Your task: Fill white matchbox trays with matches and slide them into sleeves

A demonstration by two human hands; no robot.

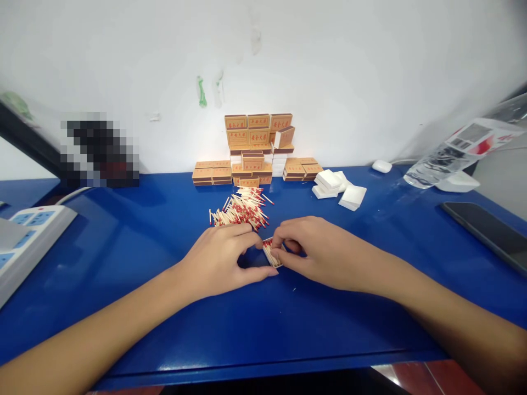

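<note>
A small white matchbox tray (279,265) filled with red-tipped matches (269,253) lies on the blue table. My left hand (224,258) steadies it from the left, index finger at its far end and thumb at its near end. Above the tray, my right hand (307,247) is closed in a pinch, with thumb and index fingertips on the matches inside; these fingers hide the tray's right part. Just beyond my left hand spreads a loose pile of matches (242,208), heads pointing various ways.
Yellow matchboxes (258,137) stand stacked against the wall, with lower groups beside them. White empty trays (329,181) lie right of these. Farther right are a plastic bottle (448,151), a white earphone case (382,165) and a phone (486,230). A power strip (37,236) lies left.
</note>
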